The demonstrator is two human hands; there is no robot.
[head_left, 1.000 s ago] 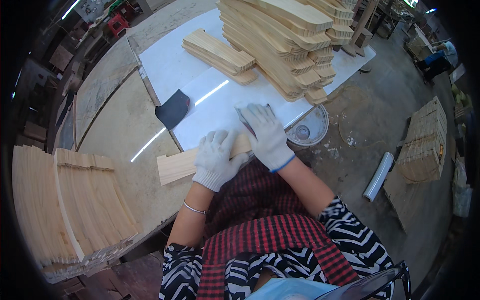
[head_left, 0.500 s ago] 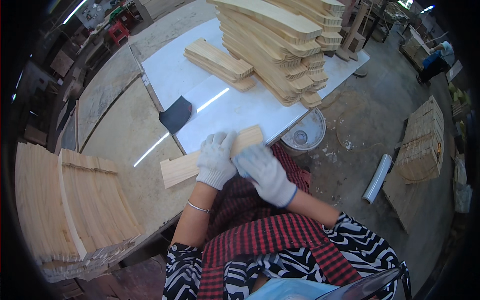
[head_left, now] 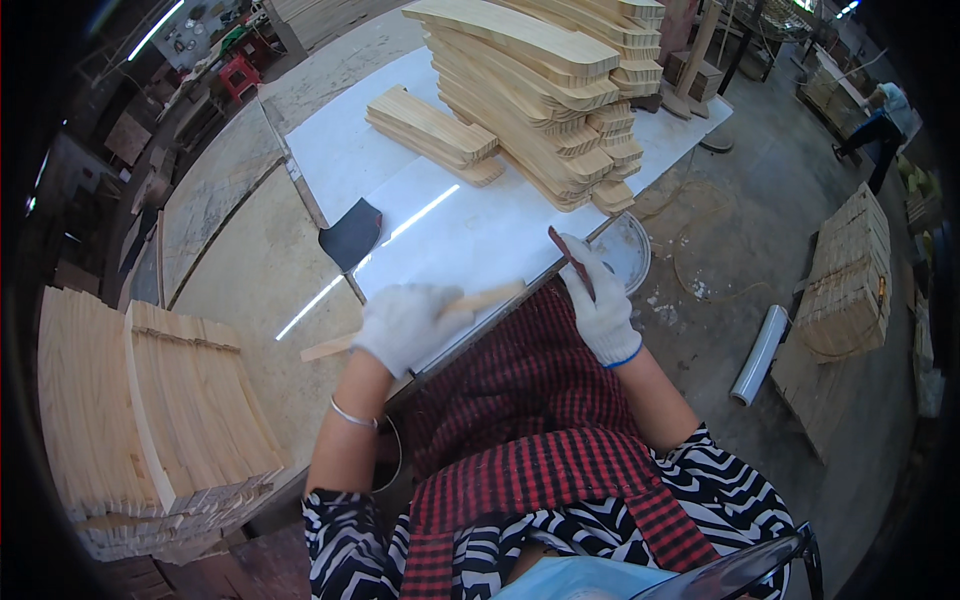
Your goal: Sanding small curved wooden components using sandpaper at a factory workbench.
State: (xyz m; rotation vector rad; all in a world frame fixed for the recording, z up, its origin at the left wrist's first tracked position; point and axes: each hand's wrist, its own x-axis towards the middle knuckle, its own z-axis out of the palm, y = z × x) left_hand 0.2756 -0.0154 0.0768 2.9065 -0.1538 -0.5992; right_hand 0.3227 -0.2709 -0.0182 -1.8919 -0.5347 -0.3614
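My left hand (head_left: 408,322), in a white knit glove, is closed around a pale wooden slat (head_left: 492,296). The slat is turned up so a narrow side shows, near the edge of the white-covered table (head_left: 440,240). My right hand (head_left: 606,318), also gloved, is raised off the slat to the right, beyond the table edge. Between its thumb and fingers is a thin, stiff reddish-brown piece (head_left: 572,262) that looks like folded sandpaper. A dark sheet (head_left: 351,235) with a curled corner lies flat beyond my left hand.
Shaped wooden slats rise in a tall stack (head_left: 530,110) at the far side, beside a smaller pile (head_left: 430,128). More boards (head_left: 200,410) stand at left. Right of the table are a bucket (head_left: 630,250), a white roll (head_left: 760,355), a wood bundle (head_left: 848,280) and a distant person (head_left: 885,115).
My right hand has lifted away from the slat and moved right with the reddish-brown piece. The slat has been tipped from its broad face toward its edge in my left hand.
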